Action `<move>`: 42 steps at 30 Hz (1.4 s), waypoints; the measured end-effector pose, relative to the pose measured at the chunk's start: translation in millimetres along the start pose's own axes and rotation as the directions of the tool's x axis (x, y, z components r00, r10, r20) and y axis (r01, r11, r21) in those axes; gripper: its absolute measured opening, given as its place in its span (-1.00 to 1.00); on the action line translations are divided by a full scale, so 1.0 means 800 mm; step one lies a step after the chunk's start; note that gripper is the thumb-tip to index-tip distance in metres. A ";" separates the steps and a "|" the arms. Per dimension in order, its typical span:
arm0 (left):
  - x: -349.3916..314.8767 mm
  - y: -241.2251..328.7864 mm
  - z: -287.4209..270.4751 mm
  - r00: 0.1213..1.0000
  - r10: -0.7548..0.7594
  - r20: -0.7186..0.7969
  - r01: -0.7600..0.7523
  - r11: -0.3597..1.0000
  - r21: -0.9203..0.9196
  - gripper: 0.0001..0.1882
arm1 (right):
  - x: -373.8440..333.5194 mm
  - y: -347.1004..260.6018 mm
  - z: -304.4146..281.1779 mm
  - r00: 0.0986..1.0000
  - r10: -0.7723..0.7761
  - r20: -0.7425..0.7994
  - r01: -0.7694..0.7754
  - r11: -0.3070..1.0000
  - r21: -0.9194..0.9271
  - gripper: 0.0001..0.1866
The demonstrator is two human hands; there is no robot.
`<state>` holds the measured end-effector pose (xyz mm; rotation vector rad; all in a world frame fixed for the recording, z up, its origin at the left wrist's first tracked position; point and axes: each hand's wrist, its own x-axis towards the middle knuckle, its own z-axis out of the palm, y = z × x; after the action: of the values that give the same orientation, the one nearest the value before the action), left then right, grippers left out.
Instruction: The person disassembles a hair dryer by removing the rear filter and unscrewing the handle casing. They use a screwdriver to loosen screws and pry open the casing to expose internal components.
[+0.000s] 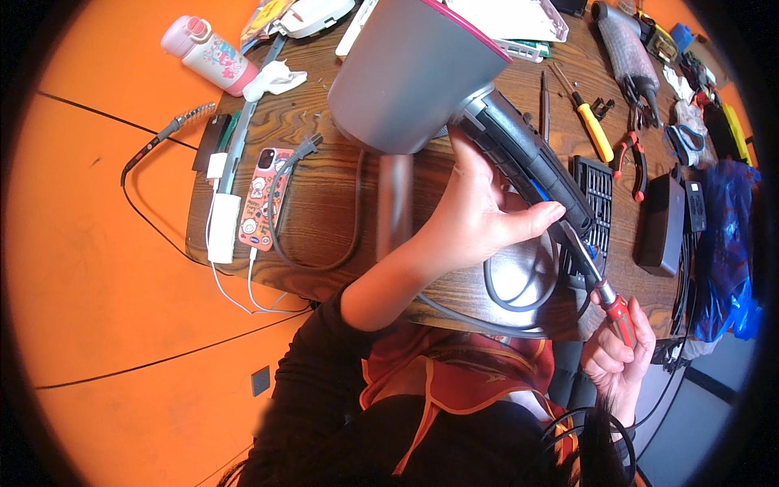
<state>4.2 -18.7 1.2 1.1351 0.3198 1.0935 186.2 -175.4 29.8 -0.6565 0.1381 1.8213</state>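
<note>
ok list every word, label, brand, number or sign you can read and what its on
I won't copy printed text, only say where it shows:
Pink phone case: lettering among cartoon figures, too small here
Pink-topped bottle: cartoon print, no wording legible
Small black box: pale marking, too small to read
Grey hair dryer: no lettering visible

the hair dryer barrel (410, 77) looks like smooth, satin plastic, the screwdriver (621, 316) like shiny metal with glossy red plastic; the surface (318, 209) is polished wood grain, the blue bag (725, 243) crinkled, glossy plastic.
</note>
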 end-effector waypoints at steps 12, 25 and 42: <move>0.000 0.006 -0.003 0.998 -0.026 0.051 0.024 0.999 0.038 -0.24 | 0.001 0.003 0.000 0.999 -0.043 0.001 0.043 0.993 -0.113 -0.46; -0.004 0.004 0.001 0.983 0.069 -0.168 -0.062 0.997 0.048 -0.42 | -0.011 -0.004 0.006 0.923 -0.339 0.184 0.382 0.733 -0.563 -0.53; 0.005 0.012 -0.006 0.959 -0.076 -0.274 0.029 0.985 -0.172 -0.38 | 0.005 0.012 0.020 0.754 -0.614 0.233 0.499 0.305 -0.811 -0.53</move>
<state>-2.2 -12.7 8.1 0.8187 0.4688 1.2121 170.5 -168.7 39.0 -1.3095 -0.8985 1.0257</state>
